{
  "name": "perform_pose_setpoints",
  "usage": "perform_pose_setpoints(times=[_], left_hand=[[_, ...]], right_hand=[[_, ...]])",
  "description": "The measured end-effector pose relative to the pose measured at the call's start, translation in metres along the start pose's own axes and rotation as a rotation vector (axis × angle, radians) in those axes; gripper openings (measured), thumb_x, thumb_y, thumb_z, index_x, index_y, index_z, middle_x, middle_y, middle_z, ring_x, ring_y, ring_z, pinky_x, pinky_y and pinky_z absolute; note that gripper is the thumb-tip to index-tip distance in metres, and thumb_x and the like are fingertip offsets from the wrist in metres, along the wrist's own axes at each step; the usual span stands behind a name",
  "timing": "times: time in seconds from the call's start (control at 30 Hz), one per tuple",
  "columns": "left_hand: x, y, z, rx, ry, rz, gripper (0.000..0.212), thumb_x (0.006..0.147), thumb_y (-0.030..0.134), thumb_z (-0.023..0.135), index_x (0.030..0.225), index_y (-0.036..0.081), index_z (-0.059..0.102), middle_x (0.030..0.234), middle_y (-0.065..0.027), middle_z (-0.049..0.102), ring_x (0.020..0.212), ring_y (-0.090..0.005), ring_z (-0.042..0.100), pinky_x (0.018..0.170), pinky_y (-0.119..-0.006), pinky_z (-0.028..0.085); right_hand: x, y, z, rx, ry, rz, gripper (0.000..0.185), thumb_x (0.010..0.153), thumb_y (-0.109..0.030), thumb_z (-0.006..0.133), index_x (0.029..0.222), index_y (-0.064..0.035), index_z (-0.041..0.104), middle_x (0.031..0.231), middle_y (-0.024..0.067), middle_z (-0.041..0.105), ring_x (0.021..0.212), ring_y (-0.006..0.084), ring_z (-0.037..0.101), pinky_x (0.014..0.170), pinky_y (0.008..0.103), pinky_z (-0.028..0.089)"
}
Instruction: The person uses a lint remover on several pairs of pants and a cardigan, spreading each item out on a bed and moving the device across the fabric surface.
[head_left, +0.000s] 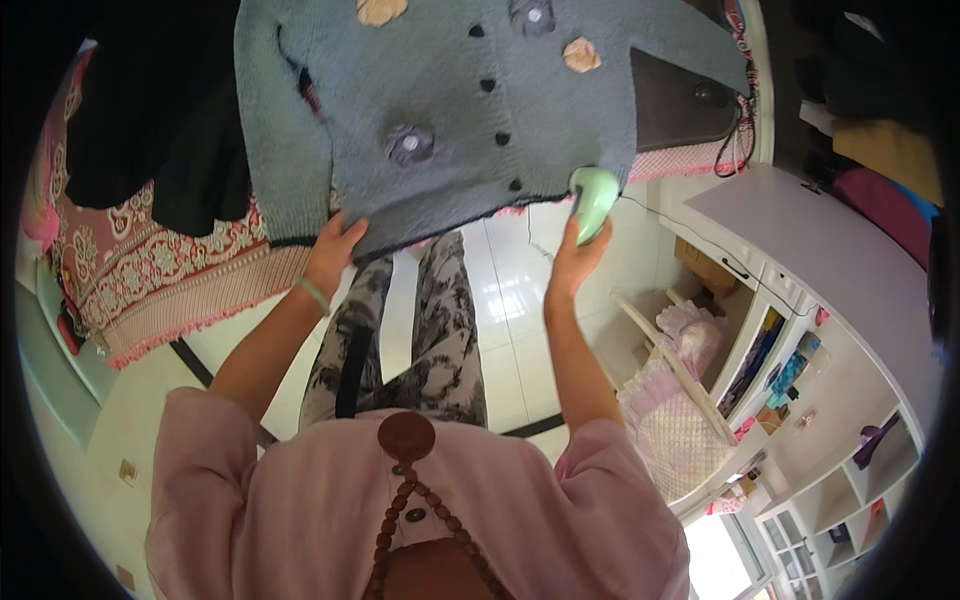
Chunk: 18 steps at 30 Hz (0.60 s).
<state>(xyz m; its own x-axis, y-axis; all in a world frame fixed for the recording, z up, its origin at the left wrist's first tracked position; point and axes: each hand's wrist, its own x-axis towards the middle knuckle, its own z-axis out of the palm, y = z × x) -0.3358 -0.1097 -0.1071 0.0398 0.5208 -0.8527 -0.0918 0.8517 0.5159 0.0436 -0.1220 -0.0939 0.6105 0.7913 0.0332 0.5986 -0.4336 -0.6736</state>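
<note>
A grey-blue knitted cardigan (450, 97) with dark buttons and fabric flowers lies spread out before me. My left hand (337, 244) grips its lower hem near the sleeve cuff on the left. In my right hand (583, 247) is a light green handheld device (596, 199), perhaps a fabric shaver, held against the hem at the lower right. A thin dark cord (667, 214) runs from near the device toward the right. The underside of the device is hidden.
The cardigan lies over a patterned pink bedspread (150, 262). Black clothing (150, 112) is heaped at the left. A white cabinet (817, 217) stands at the right, near a chair with a quilted cushion (667, 427). Tiled floor shows below.
</note>
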Motion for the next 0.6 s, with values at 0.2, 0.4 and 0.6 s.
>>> perform_pose_setpoints(times=[0.2,0.4,0.6], left_hand=[[-0.024,-0.001,-0.058,0.368,0.04,0.055,0.036,0.1,0.031,0.06,0.127,0.008,0.06,0.097,0.0,0.065,0.077,-0.0078,0.057,0.057,-0.025,0.045],[-0.023,-0.004,-0.066,0.374,0.064,0.11,0.033,0.101,0.027,0.059,0.125,0.005,0.06,0.096,-0.0012,0.066,0.075,-0.0085,0.056,0.057,-0.025,0.046],[0.0,-0.039,-0.069,0.313,0.077,0.239,0.035,0.099,0.025,0.061,0.126,0.002,0.06,0.101,-0.0057,0.068,0.081,-0.0121,0.059,0.067,-0.029,0.05]], right_hand=[[-0.039,-0.064,0.012,0.189,-0.346,-0.206,0.062,0.084,-0.003,0.071,0.14,0.001,0.047,0.127,0.0236,0.054,0.12,0.0392,0.052,0.104,0.0464,0.042],[0.051,-0.007,0.023,-0.082,-0.068,-0.27,0.062,0.09,-0.015,0.068,0.144,-0.0005,0.041,0.129,0.0255,0.054,0.117,0.0439,0.051,0.101,0.0509,0.042],[0.11,-0.02,0.021,-0.144,0.03,-0.117,0.062,0.088,-0.015,0.069,0.14,0.0003,0.041,0.122,0.0285,0.054,0.107,0.045,0.054,0.094,0.0508,0.045]])
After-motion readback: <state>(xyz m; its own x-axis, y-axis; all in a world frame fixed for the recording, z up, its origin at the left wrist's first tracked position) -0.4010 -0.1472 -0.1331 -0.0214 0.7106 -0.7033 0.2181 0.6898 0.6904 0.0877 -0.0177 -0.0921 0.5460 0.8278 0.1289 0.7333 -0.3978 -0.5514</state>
